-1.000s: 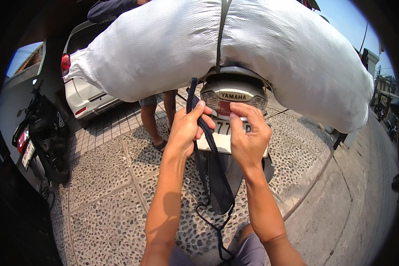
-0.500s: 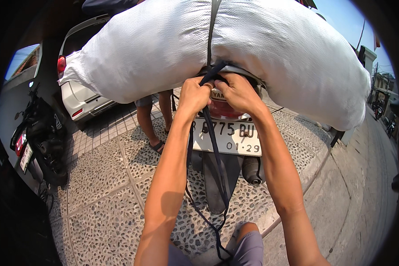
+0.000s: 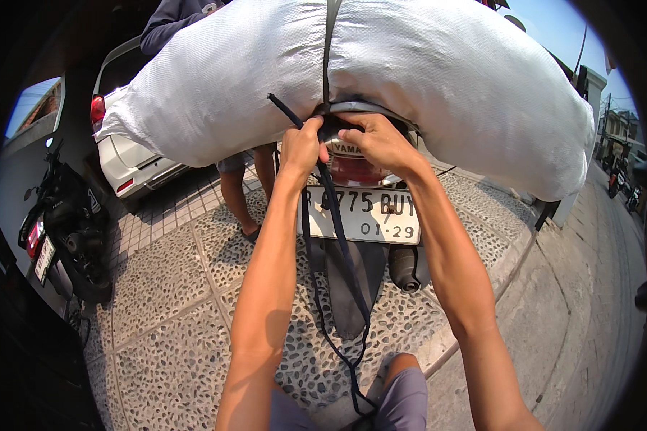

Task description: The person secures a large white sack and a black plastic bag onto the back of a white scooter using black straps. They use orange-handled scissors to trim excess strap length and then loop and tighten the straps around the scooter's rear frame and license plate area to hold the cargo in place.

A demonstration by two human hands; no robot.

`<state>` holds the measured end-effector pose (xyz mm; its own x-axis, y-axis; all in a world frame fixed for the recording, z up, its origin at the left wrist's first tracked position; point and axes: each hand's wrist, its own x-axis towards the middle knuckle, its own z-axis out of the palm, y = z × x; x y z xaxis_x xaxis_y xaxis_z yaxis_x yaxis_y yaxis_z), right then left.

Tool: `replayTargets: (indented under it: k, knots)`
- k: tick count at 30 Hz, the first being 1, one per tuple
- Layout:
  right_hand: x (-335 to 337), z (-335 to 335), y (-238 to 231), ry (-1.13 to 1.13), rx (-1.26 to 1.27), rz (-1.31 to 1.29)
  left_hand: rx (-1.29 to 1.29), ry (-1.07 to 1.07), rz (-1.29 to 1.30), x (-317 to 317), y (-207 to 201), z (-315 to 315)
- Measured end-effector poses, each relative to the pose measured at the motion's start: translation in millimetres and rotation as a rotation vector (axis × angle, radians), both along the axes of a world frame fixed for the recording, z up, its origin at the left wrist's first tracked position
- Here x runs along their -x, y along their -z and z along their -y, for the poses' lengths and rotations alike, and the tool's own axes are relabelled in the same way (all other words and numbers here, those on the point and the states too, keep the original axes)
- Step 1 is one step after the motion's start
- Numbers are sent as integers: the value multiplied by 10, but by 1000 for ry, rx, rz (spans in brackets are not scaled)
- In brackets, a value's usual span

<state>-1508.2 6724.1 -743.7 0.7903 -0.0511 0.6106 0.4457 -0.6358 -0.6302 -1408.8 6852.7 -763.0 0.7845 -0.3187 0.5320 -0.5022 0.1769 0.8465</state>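
Observation:
A long white woven sack (image 3: 216, 86) lies across the back of a motorcycle, with a dark strap (image 3: 328, 50) running over its middle. My left hand (image 3: 302, 151) is closed on a navy cord (image 3: 346, 251) just under the sack. The cord's short end sticks out up and to the left, and its length hangs in front of the number plate (image 3: 366, 215) down to my knees. My right hand (image 3: 382, 144) reaches beneath the sack, above the red tail light (image 3: 356, 172). Its thumb and forefinger are apart, with nothing visible between them; its other fingers are partly hidden.
Below the plate are a black mudguard (image 3: 349, 294) and an exhaust muffler (image 3: 405, 269). Behind the sack stands another person in a dark sleeve (image 3: 176, 25). A white car (image 3: 133, 154) and a black motorcycle (image 3: 68, 223) are parked at left. Pebbled paving (image 3: 172, 345) lies underfoot.
My hands have moved apart slightly. The right hand's fingers have come off the cord, and its end now points up-left from my left hand. The view has shifted a little.

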Motion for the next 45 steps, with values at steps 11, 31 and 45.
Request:
replayTargets:
  k: [11, 31, 45]
  knots:
    - [-156, 118, 88, -11, 152, 130, 341, -186, -246, 164, 56, 187]
    - [200, -108, -132, -75, -129, -147, 4, 194, -158, 33, -46, -55]
    - [799, -1, 454, -409, -529, 240, 176, -143, -31, 396, -8, -187]
